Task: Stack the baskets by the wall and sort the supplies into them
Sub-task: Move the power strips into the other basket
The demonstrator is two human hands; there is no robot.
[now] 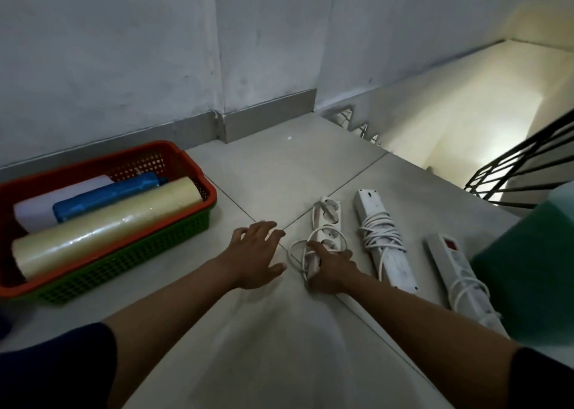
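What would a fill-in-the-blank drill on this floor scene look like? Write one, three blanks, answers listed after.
1. The red basket sits nested in a ____ basket.
2. The right hand rests on the leftmost of ____ white power strips.
3. The roll lying between the white roll and the clear tape roll is ____.

Answers: green; three; blue
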